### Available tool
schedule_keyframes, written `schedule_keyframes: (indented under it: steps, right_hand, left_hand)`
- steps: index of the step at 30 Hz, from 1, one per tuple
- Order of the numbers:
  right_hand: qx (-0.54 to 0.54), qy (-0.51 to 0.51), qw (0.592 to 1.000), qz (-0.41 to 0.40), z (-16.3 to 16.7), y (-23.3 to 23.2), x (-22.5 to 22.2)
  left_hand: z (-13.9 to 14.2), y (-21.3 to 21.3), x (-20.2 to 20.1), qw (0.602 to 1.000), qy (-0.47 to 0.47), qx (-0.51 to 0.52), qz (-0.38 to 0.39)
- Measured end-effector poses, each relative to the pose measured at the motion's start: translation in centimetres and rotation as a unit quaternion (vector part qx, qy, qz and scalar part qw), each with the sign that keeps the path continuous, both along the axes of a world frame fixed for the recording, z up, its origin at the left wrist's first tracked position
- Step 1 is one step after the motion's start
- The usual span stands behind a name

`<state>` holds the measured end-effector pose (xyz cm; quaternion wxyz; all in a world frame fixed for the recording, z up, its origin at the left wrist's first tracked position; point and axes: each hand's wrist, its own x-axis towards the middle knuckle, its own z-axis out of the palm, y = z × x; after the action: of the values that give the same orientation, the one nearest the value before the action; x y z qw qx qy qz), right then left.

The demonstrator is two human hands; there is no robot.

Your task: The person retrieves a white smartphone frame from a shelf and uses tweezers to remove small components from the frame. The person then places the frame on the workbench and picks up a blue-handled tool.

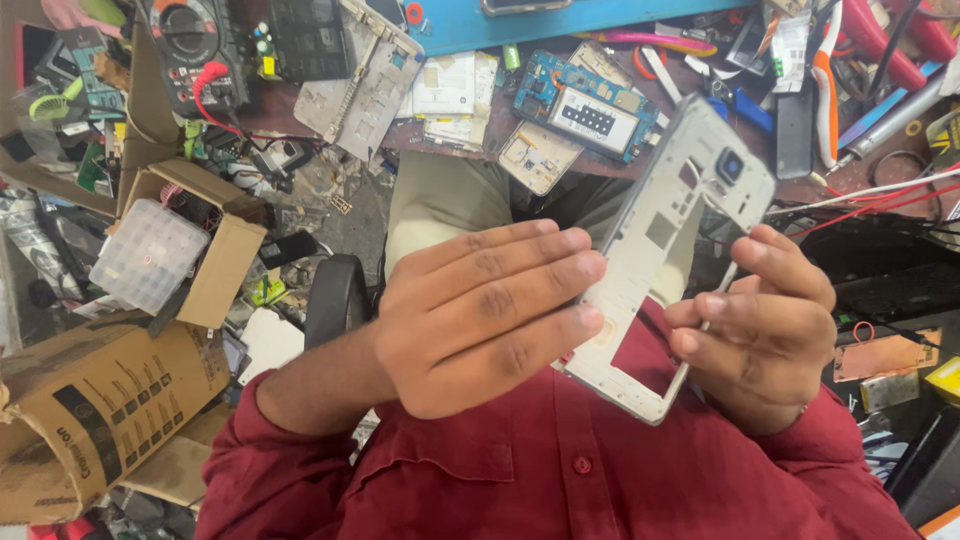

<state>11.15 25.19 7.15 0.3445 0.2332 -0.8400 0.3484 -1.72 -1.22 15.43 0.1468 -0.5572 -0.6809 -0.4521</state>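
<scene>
**Two hands on one phone frame**

One white plastic phone middle frame (668,255), with a camera lens at its top corner, is held tilted above the person's red shirt (560,470). The left hand (490,315) lies flat against the frame's near edge, its four visible fingers straight and pressed together. The right hand (765,320) curls around the far edge, fingertips pinching the frame's rim. On the cluttered worktop (460,130) beyond lie one blue circuit board (585,105), one black multimeter (195,50) with a red lead, and two brown cardboard boxes, one open (215,240) holding one clear plastic compartment case (148,255), one closed (95,410).
</scene>
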Motion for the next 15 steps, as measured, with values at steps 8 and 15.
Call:
schedule_keyframes:
  steps: [8,15]
  right_hand:
    - [0.064,0.078,0.995,-0.016,-1.0,0.9,0.3]
    - [0.107,0.167,0.98,0.004,-1.5,2.4,-0.4]
  left_hand:
    - [-0.2,-0.3,0.1,1.0,0.0,-0.001,-0.002]
    - [-0.4,-0.4,0.0,1.0,-0.004,0.002,-0.009]
